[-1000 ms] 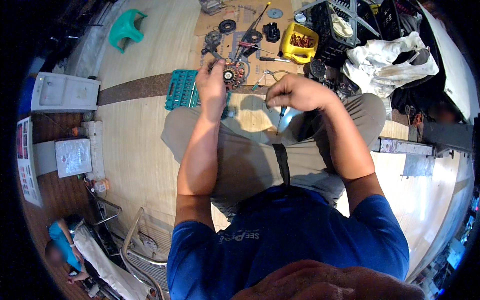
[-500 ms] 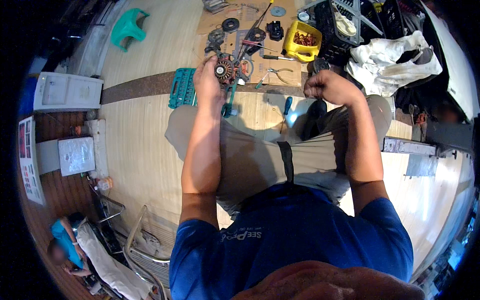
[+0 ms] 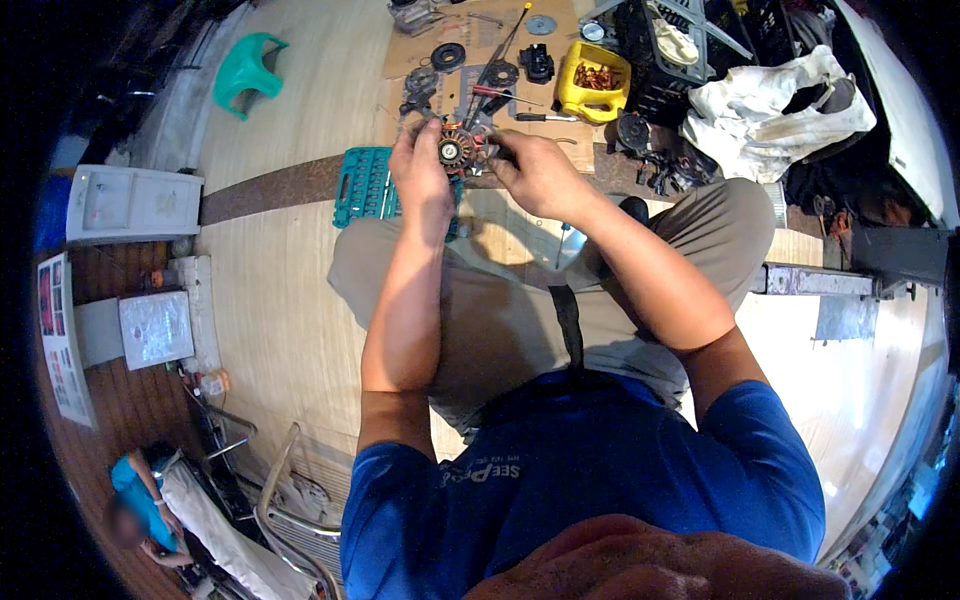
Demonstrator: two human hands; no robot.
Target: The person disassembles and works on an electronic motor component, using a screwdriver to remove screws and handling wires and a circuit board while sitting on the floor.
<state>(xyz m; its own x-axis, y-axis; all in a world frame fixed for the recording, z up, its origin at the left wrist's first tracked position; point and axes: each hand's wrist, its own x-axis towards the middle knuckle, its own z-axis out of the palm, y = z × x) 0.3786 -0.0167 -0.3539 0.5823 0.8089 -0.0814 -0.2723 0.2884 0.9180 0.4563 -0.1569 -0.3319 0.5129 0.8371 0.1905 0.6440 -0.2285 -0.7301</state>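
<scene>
My left hand (image 3: pixel 422 178) is wrapped around a round motor part with copper windings (image 3: pixel 456 150), its pale round centre facing up. From the right, my right hand (image 3: pixel 545 176) reaches in, thumb and fingers bent together at the part's right side. What its fingertips pinch there is partly hidden. Under both hands lies a cardboard sheet (image 3: pixel 403 50) bearing a dark ring (image 3: pixel 448 57), a black housing piece (image 3: pixel 537 64), a red-handled screwdriver (image 3: pixel 495 92) and a black-handled screwdriver (image 3: pixel 545 118). A teal socket case (image 3: pixel 362 190) sits left of my left wrist.
A yellow cut container (image 3: pixel 592 106) holds copper-coloured pieces. Black crates (image 3: pixel 690 92) and a white cloth (image 3: pixel 750 112) lie to the right. A green stool (image 3: pixel 248 70) stands far left. Someone in a teal shirt (image 3: pixel 150 495) sits behind, lower left, near a metal-framed chair (image 3: pixel 275 490).
My right hand has swung left from above the black item beside the crate to the motor part. My left hand, still gripping the part, has shifted slightly right and down.
</scene>
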